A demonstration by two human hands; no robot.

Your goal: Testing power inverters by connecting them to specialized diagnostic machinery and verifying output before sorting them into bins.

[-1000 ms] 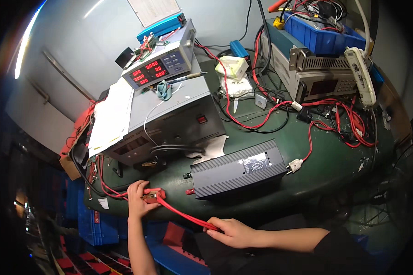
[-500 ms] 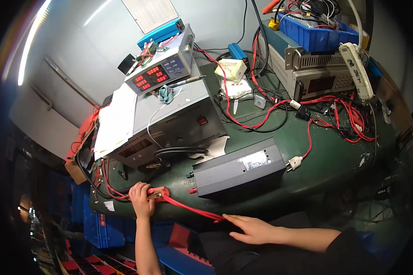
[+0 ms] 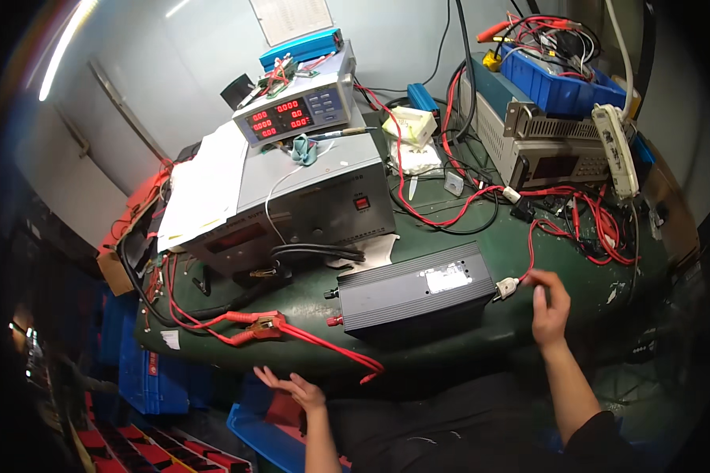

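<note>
My left hand (image 3: pixel 296 389) is off the bench's front edge, fingers spread, holding nothing. Above it a red clamp (image 3: pixel 262 325) lies on the green bench, and a doubled red cable (image 3: pixel 335 347) runs from it toward the front edge. My right hand (image 3: pixel 552 311) hovers with curved fingers beside a white plug (image 3: pixel 507 288), thumb and fingertips apart. The plug lies at the right end of a black ribbed metal box (image 3: pixel 406 293). A red and a black terminal stick out of the box's left end.
Behind the box stands a large grey power supply (image 3: pixel 308 206) with a lit meter (image 3: pixel 294 112) on top. Papers (image 3: pixel 205 185) drape over its left side. At the right are stacked instruments (image 3: pixel 556 162), a blue bin of leads (image 3: pixel 564 83) and tangled red wires (image 3: pixel 603 229).
My left hand has let go of the red clamp and drawn back toward me. From the red cable's end, my right hand has moved right and up to the white plug.
</note>
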